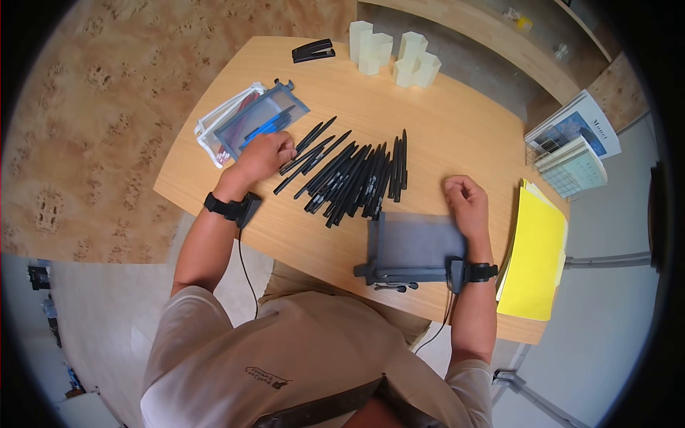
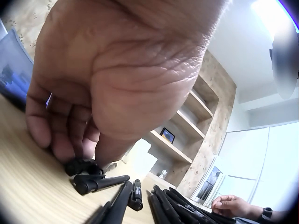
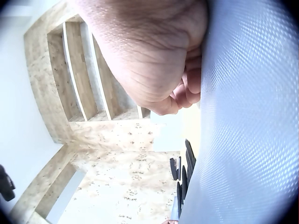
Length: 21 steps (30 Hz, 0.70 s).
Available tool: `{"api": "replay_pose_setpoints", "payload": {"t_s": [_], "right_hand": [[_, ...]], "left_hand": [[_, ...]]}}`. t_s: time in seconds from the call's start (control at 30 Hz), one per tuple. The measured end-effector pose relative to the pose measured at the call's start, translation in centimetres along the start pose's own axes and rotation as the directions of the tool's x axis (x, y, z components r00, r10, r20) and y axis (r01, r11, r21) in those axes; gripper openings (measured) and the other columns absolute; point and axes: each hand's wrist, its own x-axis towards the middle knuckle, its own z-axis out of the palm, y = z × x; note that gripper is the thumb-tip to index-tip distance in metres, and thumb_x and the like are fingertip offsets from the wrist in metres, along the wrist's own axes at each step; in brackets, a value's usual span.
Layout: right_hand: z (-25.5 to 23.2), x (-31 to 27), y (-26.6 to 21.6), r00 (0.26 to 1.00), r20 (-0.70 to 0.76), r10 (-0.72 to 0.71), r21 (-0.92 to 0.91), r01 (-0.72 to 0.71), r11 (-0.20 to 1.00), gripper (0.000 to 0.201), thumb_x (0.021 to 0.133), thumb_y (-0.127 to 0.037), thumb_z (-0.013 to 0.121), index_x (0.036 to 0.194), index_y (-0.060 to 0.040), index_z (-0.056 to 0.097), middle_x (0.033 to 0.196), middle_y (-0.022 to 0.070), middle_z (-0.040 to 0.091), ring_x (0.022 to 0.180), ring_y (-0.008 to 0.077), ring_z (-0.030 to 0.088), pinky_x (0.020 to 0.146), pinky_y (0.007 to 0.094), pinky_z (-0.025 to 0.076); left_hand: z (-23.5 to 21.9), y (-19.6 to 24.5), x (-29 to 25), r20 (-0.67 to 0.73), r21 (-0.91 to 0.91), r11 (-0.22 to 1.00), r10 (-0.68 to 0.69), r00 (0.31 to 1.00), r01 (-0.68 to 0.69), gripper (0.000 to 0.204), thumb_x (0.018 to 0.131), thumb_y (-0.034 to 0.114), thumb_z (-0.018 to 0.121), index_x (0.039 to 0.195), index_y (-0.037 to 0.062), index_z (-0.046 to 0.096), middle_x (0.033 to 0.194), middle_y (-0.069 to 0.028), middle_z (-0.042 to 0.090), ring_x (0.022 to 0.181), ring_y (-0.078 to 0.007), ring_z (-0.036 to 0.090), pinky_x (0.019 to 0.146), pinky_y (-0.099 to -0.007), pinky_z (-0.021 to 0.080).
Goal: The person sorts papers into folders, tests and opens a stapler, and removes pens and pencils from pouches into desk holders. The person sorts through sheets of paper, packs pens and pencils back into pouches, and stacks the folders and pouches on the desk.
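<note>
Many black pens lie in a loose, fanned row across the middle of the desk. At the left end of this row is my left hand, its fingers bent downward. In the left wrist view the thumb and fingertips of the left hand pinch the end of a black pen at the desk surface. My right hand, fingers loosely curled with nothing in them, rests by the right edge of a grey mesh zip pouch. That pouch fills the right side of the right wrist view.
Left of the pens, a grey pouch with blue pens overlaps a white-edged pouch holding red pens. A black stapler and cream hexagonal holders stand at the back. Yellow folders and upright booklets are at right.
</note>
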Motion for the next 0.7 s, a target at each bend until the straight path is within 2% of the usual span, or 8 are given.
{"api": "replay_pose_setpoints", "payload": {"t_s": [0.07, 0.13, 0.27, 0.33, 0.47, 0.57, 0.63, 0.7], "right_hand": [[0.0, 0.0, 0.0, 1.000, 0.000, 0.002, 0.004, -0.002, 1.000, 0.010, 0.097, -0.006, 0.064, 0.098, 0.0002, 0.071, 0.075, -0.0049, 0.059, 0.068, 0.0035, 0.051, 0.061, 0.0207, 0.042], [0.0, 0.0, -0.1, 1.000, 0.007, 0.005, 0.012, -0.005, 1.000, 0.009, 0.097, -0.006, 0.064, 0.098, 0.0002, 0.071, 0.075, -0.0049, 0.059, 0.068, 0.0035, 0.051, 0.061, 0.0207, 0.042], [0.0, 0.1, 0.0, 1.000, 0.007, 0.005, 0.008, -0.005, 1.000, 0.009, 0.098, -0.007, 0.064, 0.099, -0.0002, 0.071, 0.075, -0.0050, 0.059, 0.067, 0.0034, 0.050, 0.060, 0.0204, 0.041], [-0.1, 0.1, 0.0, 1.000, 0.004, 0.021, 0.019, -0.022, 1.000, 0.009, 0.098, -0.008, 0.065, 0.099, -0.0004, 0.071, 0.074, -0.0052, 0.059, 0.066, 0.0032, 0.049, 0.059, 0.0200, 0.040], [-0.1, 0.1, 0.4, 1.000, 0.009, 0.023, 0.042, -0.024, 0.999, 0.009, 0.099, -0.008, 0.065, 0.099, -0.0006, 0.070, 0.074, -0.0054, 0.058, 0.066, 0.0032, 0.049, 0.059, 0.0197, 0.039], [-0.1, 0.1, 0.3, 1.000, 0.011, 0.021, 0.036, -0.022, 0.999, 0.009, 0.099, -0.008, 0.065, 0.099, -0.0006, 0.070, 0.074, -0.0053, 0.058, 0.065, 0.0032, 0.049, 0.059, 0.0196, 0.039], [-0.1, 0.1, 0.4, 1.000, 0.011, 0.020, 0.038, -0.020, 0.999, 0.008, 0.099, -0.007, 0.065, 0.099, -0.0006, 0.070, 0.074, -0.0053, 0.058, 0.065, 0.0031, 0.049, 0.058, 0.0197, 0.039], [-0.1, 0.1, 0.2, 1.000, 0.012, 0.017, 0.037, -0.018, 0.999, 0.008, 0.099, -0.007, 0.065, 0.099, -0.0006, 0.070, 0.074, -0.0053, 0.058, 0.065, 0.0030, 0.049, 0.058, 0.0197, 0.039]], "left_hand": [[-0.2, -0.3, 0.0, 0.007, 0.024, 1.000, -0.005, 1.000, 0.005, 0.021, 0.092, 0.022, 0.071, 0.088, 0.0020, 0.065, 0.078, -0.0195, 0.066, 0.076, -0.0391, 0.064, 0.068, -0.0452, 0.049], [-0.3, -0.3, 0.2, -0.045, 0.150, 0.989, 0.008, 0.999, -0.002, 0.023, 0.092, 0.024, 0.070, 0.089, 0.0024, 0.065, 0.080, -0.0188, 0.067, 0.079, -0.0393, 0.065, 0.069, -0.0458, 0.049], [-0.7, 2.0, 0.2, -0.048, 0.074, 0.996, -0.045, 0.998, 0.048, 0.024, 0.092, 0.026, 0.070, 0.090, 0.0030, 0.065, 0.083, -0.0181, 0.069, 0.083, -0.0394, 0.066, 0.071, -0.0469, 0.050], [-0.4, 1.9, 0.5, -0.020, 0.184, 0.982, -0.034, 0.999, 0.037, 0.027, 0.091, 0.029, 0.072, 0.091, 0.0034, 0.065, 0.086, -0.0171, 0.070, 0.085, -0.0387, 0.066, 0.071, -0.0471, 0.050], [-0.1, 1.1, 0.7, -0.049, 0.196, 0.981, 0.001, 0.999, 0.008, 0.031, 0.090, 0.032, 0.074, 0.091, 0.0032, 0.065, 0.085, -0.0176, 0.069, 0.085, -0.0386, 0.066, 0.071, -0.0467, 0.050], [-0.8, 1.9, 0.5, -0.001, 0.125, 0.991, -0.045, 0.999, 0.045, 0.031, 0.089, 0.032, 0.075, 0.092, 0.0028, 0.064, 0.088, -0.0181, 0.069, 0.087, -0.0389, 0.066, 0.073, -0.0466, 0.050], [-1.1, 2.3, 0.2, 0.069, 0.200, 0.979, -0.043, 0.997, 0.029, 0.032, 0.089, 0.032, 0.075, 0.096, 0.0026, 0.065, 0.091, -0.0191, 0.069, 0.091, -0.0391, 0.066, 0.076, -0.0465, 0.051], [-0.8, 2.0, 0.2, 0.034, 0.204, 0.979, -0.036, 0.999, 0.029, 0.032, 0.089, 0.031, 0.075, 0.098, 0.0024, 0.065, 0.092, -0.0194, 0.069, 0.092, -0.0393, 0.066, 0.077, -0.0470, 0.051]]}}
